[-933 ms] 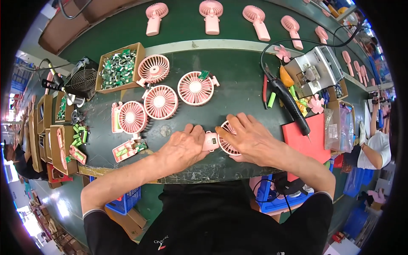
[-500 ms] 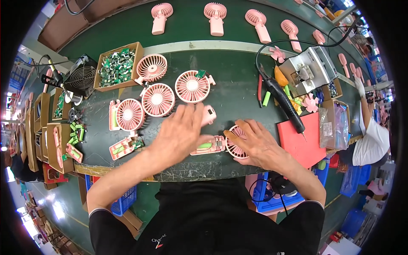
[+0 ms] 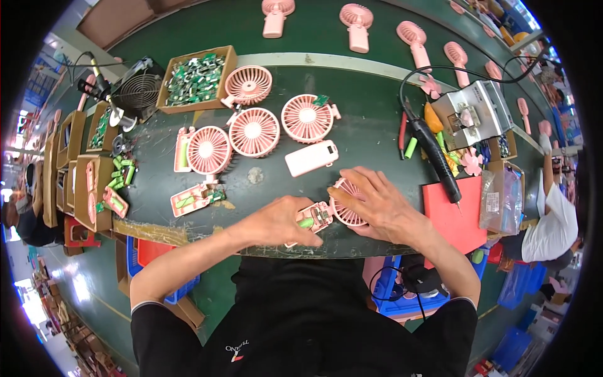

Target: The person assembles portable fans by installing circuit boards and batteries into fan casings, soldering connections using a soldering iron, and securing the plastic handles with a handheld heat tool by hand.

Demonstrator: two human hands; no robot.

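Note:
Both my hands are on one pink handheld fan [image 3: 321,215] at the bench's near edge. My left hand [image 3: 280,222] wraps round its opened handle, where a green battery cell and a small circuit board show. Over the round grille [image 3: 345,202] curls my right hand [image 3: 384,208], gripping the fan head. A loose pink handle cover [image 3: 311,158] lies just beyond my hands, touched by neither. Further left sit several pink fan heads [image 3: 254,131], and an opened pink handle with a green cell [image 3: 191,200] rests near the front edge.
A cardboard box of green circuit boards [image 3: 196,80] stands at the back left. To the right are a black electric screwdriver [image 3: 434,160], a red pad [image 3: 453,210] and a metal device [image 3: 472,113]. Finished-looking pink fans [image 3: 357,28] lie along the far strip.
My left hand has put the handle cover down on the bench and come back to take hold of the opened handle. My right hand stays on the fan head. The view has shifted slightly.

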